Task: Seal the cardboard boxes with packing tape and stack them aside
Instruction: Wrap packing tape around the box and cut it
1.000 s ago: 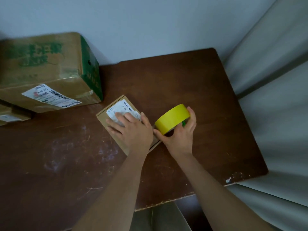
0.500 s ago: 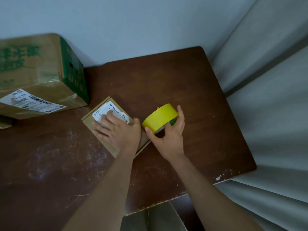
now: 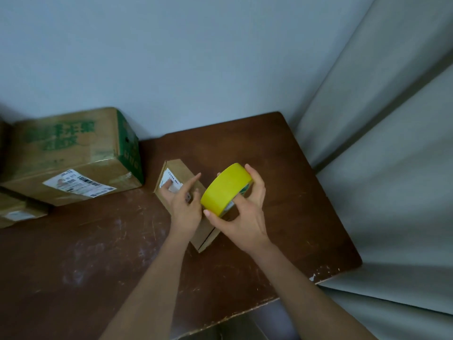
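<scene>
Dark brown wooden desk (image 3: 282, 168), scuffed and scratched, pale smears at left, chipped at near right corner. Small cardboard box (image 3: 180, 171) with white label lying flat near middle. Large cardboard box (image 3: 73, 155) with green print and shipping label at far left. Another labelled box (image 3: 17, 213) at left edge, partly cropped.

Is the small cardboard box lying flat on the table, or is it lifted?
Flat: the small cardboard box lies on the table, under the left hand.
</scene>
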{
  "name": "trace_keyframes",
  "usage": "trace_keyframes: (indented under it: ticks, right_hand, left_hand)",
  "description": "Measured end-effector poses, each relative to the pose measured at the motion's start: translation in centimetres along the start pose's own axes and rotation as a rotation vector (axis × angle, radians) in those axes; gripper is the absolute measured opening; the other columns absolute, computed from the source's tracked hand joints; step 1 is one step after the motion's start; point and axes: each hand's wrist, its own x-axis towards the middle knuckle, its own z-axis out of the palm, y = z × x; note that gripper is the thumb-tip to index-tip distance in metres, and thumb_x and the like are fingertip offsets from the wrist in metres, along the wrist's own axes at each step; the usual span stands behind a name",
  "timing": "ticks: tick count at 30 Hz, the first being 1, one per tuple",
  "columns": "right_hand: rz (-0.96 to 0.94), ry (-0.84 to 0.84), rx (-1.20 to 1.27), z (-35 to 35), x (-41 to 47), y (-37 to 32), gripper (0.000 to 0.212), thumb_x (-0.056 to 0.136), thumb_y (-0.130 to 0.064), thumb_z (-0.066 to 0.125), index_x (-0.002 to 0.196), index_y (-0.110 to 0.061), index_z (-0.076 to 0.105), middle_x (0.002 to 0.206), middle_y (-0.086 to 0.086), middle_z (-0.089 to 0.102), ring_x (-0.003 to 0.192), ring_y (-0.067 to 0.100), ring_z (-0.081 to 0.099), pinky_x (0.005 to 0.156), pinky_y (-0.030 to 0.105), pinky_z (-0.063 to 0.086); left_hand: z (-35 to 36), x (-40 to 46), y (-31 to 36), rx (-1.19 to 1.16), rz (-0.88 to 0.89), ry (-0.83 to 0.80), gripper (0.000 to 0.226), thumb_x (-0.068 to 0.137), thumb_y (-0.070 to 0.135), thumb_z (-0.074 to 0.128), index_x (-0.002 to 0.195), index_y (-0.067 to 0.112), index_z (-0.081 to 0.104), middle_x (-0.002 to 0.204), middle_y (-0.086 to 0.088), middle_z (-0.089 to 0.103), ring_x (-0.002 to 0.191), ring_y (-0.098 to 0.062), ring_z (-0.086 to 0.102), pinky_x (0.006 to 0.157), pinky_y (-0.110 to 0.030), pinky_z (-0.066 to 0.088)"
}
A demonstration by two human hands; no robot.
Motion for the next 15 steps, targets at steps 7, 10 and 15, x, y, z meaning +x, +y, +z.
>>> trace_keyframes:
  ticks: [7, 10, 15]
  right_hand:
    - [-0.131, -0.093, -0.069, -0.9, 0.1, -1.8, 0.045, 0.074, -0.058, 0.079, 0.094, -0.018, 0.077, 0.164, 0.004, 0.004, 0.148, 0.028, 0.013, 0.110, 0.025, 0.033]
    - [-0.134, -0.115, -0.065, -0.6, -0.5, -2.0, 0.053, 0.075, -0.058, 0.078, 0.117, -0.025, 0.073, 0.164, 0.008, 0.004, 0.148, 0.032, 0.014, 0.112, 0.043, 0.039]
    - [-0.107, -0.086, 0.046, -0.1, -1.6, -2.5, 0.064, 0.078, -0.054, 0.079, 0.134, -0.029, 0.062, 0.163, 0.005, 0.000, 0.149, 0.031, 0.023, 0.113, 0.048, 0.039]
  left_hand:
    - [-1.7, -0.4, 0.8, -0.108, -0.096, -0.080, 0.032, 0.085, -0.002, 0.072, 0.106, 0.021, 0.065, 0.153, -0.005, 0.006, 0.117, 0.005, 0.020, 0.098, -0.015, 0.033]
    - [-1.9, -0.6, 0.5, -0.126, -0.161, -0.101, 0.045, 0.084, -0.001, 0.071, 0.118, 0.026, 0.056, 0.153, -0.007, 0.004, 0.120, -0.002, 0.024, 0.092, -0.019, 0.035]
    - [-2.2, -0.7, -1.0, -0.200, -0.186, -0.155, 0.091, 0.081, 0.012, 0.080, 0.141, 0.056, 0.028, 0.161, -0.002, 0.000, 0.141, -0.018, 0.027, 0.103, -0.031, 0.035]
